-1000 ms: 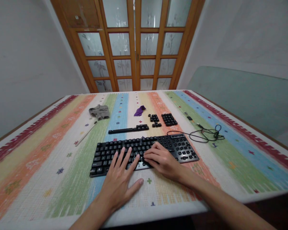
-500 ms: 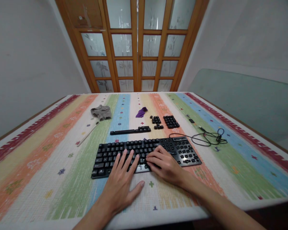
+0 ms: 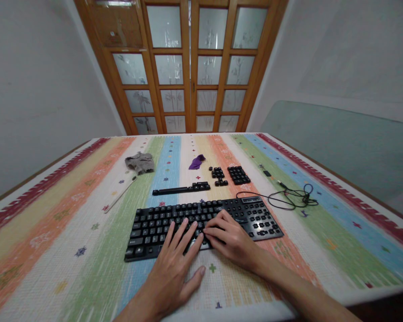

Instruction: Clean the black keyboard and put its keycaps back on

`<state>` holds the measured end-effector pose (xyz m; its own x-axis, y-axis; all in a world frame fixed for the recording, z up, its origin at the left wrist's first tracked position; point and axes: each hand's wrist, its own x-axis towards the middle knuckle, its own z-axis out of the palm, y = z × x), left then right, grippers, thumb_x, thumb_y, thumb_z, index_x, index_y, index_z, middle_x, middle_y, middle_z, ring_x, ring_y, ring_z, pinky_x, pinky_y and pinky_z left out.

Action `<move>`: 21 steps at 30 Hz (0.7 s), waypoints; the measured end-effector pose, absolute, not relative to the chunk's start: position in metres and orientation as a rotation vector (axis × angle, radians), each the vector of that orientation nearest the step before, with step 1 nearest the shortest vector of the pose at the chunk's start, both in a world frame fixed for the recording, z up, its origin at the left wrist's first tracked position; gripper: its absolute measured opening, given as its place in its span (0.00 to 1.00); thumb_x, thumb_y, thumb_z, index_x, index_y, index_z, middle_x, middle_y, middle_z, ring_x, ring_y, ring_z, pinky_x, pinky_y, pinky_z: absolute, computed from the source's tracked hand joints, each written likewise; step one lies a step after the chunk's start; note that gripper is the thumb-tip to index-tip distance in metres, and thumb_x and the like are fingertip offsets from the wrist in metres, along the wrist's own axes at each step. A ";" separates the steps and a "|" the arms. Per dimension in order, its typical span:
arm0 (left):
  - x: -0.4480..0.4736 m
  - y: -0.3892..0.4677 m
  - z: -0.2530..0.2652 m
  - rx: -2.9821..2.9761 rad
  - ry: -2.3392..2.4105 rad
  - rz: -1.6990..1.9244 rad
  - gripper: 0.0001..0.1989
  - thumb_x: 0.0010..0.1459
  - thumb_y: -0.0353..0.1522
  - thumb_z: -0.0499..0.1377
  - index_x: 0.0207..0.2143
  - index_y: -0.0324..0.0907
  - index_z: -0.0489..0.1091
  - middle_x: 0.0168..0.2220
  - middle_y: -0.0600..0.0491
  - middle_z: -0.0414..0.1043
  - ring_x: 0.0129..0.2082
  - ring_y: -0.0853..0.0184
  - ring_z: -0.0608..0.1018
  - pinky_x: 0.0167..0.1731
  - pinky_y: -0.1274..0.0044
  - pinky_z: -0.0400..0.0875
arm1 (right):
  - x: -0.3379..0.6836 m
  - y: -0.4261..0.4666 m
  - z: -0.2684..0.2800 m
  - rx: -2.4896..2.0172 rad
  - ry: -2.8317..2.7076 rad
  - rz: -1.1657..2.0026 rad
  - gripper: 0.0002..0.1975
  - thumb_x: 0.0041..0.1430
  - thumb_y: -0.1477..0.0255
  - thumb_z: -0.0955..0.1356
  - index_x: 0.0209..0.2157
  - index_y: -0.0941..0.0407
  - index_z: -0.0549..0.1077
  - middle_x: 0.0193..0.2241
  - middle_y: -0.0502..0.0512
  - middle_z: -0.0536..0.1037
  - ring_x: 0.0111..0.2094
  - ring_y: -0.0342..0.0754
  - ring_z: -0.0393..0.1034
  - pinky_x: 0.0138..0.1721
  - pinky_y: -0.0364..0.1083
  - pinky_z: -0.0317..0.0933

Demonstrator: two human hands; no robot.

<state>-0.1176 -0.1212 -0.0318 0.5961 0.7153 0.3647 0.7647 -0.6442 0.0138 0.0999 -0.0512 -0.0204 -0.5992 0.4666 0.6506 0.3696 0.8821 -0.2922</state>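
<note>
A black keyboard (image 3: 144, 230) lies on the table before me, with bare sockets where keycaps are off at its right end and along part of the front row. My left hand (image 3: 176, 264) rests on its lower middle, fingers stretched out flat over the keys and thumb apart. Just right of it, my right hand (image 3: 231, 237) has its fingertips pinched together at the keys. Whatever sits between those fingertips is hidden. Behind the keyboard lie a row of loose keys with a long space bar (image 3: 171, 191), a small keycap cluster (image 3: 218, 173) and a number-pad keycap block (image 3: 238, 175).
A grey cloth (image 3: 140, 163) and a thin stick with a dark tip (image 3: 121, 195) lie at the left. A purple cloth (image 3: 196, 162) is at centre back. The coiled black cable (image 3: 290, 199) runs off to the right near a small black cap (image 3: 267, 173). A striped cloth (image 3: 94, 250) covers the table.
The view has tilted slightly, so everything sits lower in the picture. My left hand has shifted a little to the right over the keys. My right hand keeps its pinch at the same spot.
</note>
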 end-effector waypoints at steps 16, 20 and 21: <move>-0.116 -0.121 -0.033 -2.648 -1.236 -0.509 0.32 0.65 0.33 0.55 0.69 0.39 0.52 0.70 0.44 0.48 0.69 0.48 0.53 0.63 0.52 0.55 | 0.101 -0.052 -0.019 -0.625 -2.308 0.183 0.10 0.65 0.79 0.64 0.40 0.59 0.78 0.35 0.59 0.79 0.38 0.50 0.65 0.42 0.53 0.66; -0.117 -0.121 -0.034 -2.648 -1.244 -0.511 0.32 0.65 0.32 0.55 0.69 0.40 0.51 0.70 0.45 0.48 0.69 0.48 0.53 0.63 0.52 0.55 | 0.101 -0.052 -0.019 -0.627 -2.317 0.175 0.10 0.65 0.78 0.64 0.41 0.58 0.78 0.35 0.59 0.79 0.38 0.50 0.66 0.42 0.52 0.66; -0.117 -0.121 -0.034 -2.650 -1.248 -0.509 0.32 0.65 0.32 0.55 0.69 0.40 0.51 0.70 0.45 0.48 0.69 0.47 0.53 0.63 0.52 0.55 | 0.102 -0.052 -0.019 -0.628 -2.320 0.176 0.09 0.65 0.78 0.65 0.41 0.58 0.78 0.35 0.58 0.79 0.38 0.50 0.66 0.42 0.52 0.66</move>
<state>-0.1165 -0.1213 -0.0338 0.5920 0.7141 0.3737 0.7715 -0.6361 -0.0068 0.1016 -0.0517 -0.0188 -0.6258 0.4863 0.6098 0.3889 0.8723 -0.2965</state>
